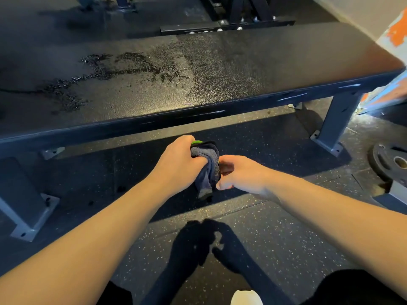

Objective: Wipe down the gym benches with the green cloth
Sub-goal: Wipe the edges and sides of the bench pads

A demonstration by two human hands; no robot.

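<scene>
Left hand [176, 164] clamped on bunched cloth [208, 170], held below bench [286, 69] front edge. Right hand [242, 175] at cloth's 3 o'clock, fingers curled against it; pinch unclear. Best refold flat, then sweep wet patch [123, 69] at 10 o'clock.

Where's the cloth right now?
Head view, centre: the bunched grey-and-green cloth hangs from the left hand, right hand pinching its edge, in front of the black bench.
</scene>
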